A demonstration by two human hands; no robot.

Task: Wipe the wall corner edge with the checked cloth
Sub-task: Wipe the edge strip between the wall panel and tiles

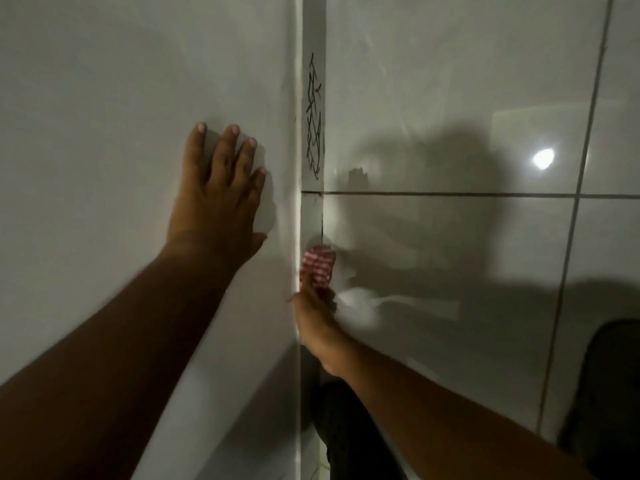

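Observation:
A narrow wall corner edge (313, 39) runs top to bottom between a plain white wall on the left and glossy tiles on the right. Black scribbled marks (314, 119) cover its upper part. My right hand (317, 320) holds a bunched red-and-white checked cloth (318, 266) pressed against the strip, below the horizontal grout line and well under the marks. My left hand (216, 199) lies flat on the white wall, fingers spread, just left of the corner.
The tiled wall (467, 98) on the right shows grey grout lines, a bright light reflection (543, 158) and my shadow. A dark shape (606, 393) sits at lower right, and something dark lies low by the corner base (349, 427).

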